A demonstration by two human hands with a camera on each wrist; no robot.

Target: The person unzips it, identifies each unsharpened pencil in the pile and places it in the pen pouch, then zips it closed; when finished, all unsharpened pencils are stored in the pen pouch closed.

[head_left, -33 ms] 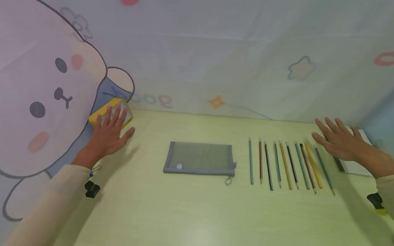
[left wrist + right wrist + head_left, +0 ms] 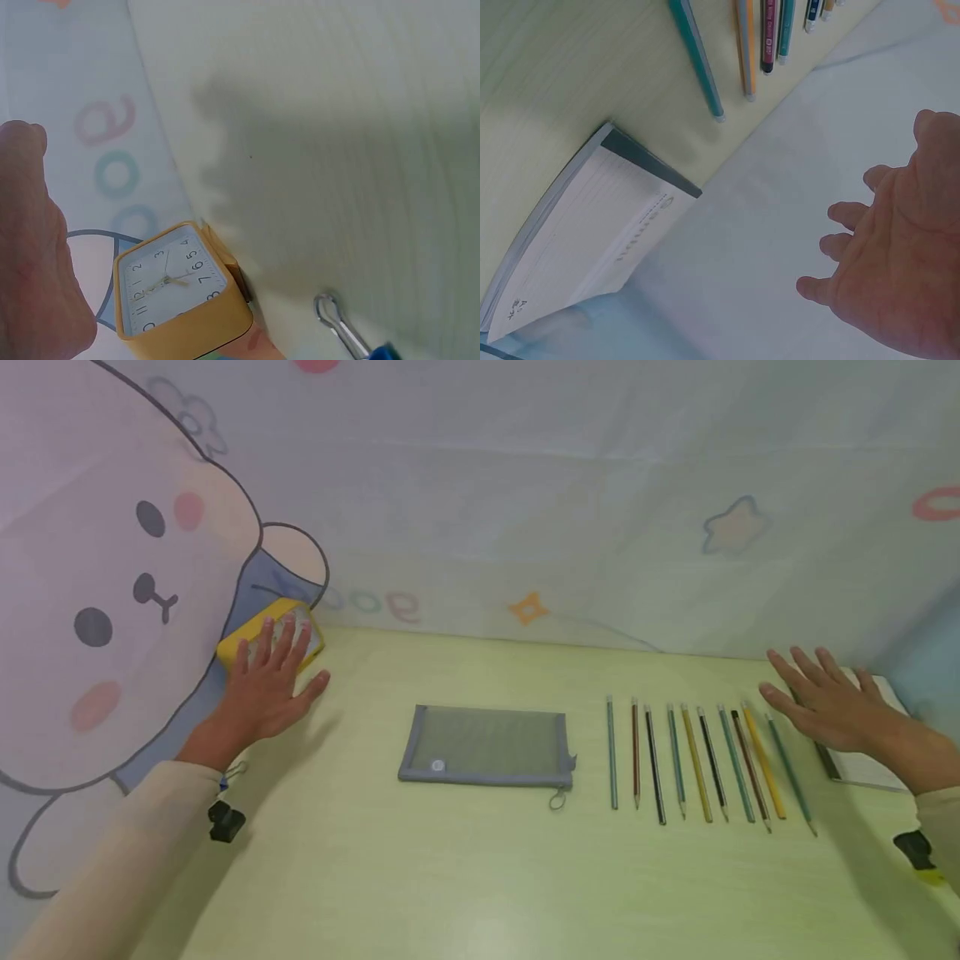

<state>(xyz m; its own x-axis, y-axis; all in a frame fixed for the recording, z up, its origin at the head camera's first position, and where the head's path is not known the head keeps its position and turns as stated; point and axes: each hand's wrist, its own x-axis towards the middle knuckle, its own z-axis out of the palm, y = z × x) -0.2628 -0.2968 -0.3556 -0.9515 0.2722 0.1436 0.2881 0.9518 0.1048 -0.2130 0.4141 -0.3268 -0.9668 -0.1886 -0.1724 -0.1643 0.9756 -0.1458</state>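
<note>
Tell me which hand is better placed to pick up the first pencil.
Right. The right hand hovers open beside the row of pencils, nearest the teal one at its end. The left hand is far across the table, by the yellow clock, beyond the pencil case.

Child's study desk at home, cartoon bear backdrop, pencils, notebook, yellow clock

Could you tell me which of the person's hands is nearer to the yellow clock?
Left. The left hand lies spread just in front of the yellow clock, fingertips over it, while the right hand hovers far across the table, beyond the pencils.
</note>
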